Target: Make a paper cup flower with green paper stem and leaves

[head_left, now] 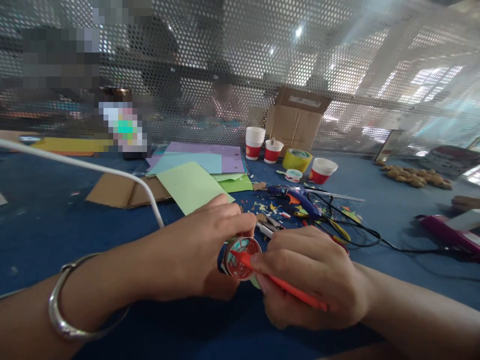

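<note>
My left hand (202, 245) is closed around a small round cup-like piece (245, 267) with a pale rim. Its round face, coloured red with some teal, is turned toward me. A red-orange marker (296, 290) is pinched in my right hand (311, 275), its tip on that face. Most of the piece's side is hidden by my left fingers. Just beyond my hands lie paper scraps (262, 206) and a tool with a white handle (264, 230). A light green sheet (193, 187) lies behind my left hand.
A blue glue gun (296, 195) with a black cable lies behind my right hand. Farther back stand red-and-white paper cups (255, 145), yellow tape (297, 159) and a cardboard box (296, 117). A white cable (93, 165) crosses the left side. Peanut-like pieces (416, 176) lie right.
</note>
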A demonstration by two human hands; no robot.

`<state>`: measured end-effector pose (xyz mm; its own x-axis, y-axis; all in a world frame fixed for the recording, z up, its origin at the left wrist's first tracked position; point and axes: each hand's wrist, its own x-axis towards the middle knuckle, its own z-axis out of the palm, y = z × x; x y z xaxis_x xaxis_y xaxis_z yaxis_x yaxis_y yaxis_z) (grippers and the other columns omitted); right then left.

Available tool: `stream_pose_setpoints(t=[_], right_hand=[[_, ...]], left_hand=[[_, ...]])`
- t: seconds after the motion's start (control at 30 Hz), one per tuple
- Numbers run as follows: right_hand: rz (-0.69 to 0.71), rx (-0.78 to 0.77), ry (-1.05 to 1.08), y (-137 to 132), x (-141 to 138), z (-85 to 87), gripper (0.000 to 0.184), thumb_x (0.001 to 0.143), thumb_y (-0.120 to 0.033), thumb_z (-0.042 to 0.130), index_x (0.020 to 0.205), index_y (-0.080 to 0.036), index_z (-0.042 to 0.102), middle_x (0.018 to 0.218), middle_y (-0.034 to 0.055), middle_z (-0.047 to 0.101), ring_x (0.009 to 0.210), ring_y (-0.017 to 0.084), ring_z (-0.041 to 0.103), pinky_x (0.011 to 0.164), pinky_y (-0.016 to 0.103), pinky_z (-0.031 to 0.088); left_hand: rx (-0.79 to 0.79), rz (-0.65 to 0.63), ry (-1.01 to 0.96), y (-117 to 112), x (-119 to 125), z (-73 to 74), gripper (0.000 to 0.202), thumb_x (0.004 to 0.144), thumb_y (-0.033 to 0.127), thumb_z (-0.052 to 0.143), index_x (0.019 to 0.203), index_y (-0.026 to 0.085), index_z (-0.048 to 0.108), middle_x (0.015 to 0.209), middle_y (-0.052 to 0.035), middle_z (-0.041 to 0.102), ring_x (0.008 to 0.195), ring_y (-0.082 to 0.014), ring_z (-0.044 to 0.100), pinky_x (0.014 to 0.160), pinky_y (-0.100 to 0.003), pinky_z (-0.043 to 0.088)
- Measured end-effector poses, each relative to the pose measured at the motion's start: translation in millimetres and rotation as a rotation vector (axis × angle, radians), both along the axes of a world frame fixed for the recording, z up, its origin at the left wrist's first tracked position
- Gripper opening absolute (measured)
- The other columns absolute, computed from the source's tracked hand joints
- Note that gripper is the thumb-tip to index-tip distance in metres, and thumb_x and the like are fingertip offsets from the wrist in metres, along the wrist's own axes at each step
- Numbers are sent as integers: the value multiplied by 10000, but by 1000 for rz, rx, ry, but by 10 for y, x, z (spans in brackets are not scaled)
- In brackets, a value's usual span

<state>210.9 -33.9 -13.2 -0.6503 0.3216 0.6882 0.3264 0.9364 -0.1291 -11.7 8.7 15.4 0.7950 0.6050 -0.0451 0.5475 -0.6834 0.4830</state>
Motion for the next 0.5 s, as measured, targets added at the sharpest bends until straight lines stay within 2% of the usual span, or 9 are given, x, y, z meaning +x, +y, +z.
stream_pose_setpoints(t=[0.17,0.5], right_hand=[[21,-10,-25,10,4,18,135,886,-73,590,963,-111,693,703,17,628,577,130,514,516,300,379],[-21,10,-31,0,26,18,135,879,-66,569,925,-149,664,675,-11,582,569,118,473,514,301,348]], left_hand=[[9,-6,-24,6,3,-8,388,672,214,712,1039,236,590,1005,-30,551,1015,-271,496,784,-351,385],[35,8,16,4,13,30,327,675,248,706,972,221,572,970,-32,547,996,-274,497,760,-364,375]])
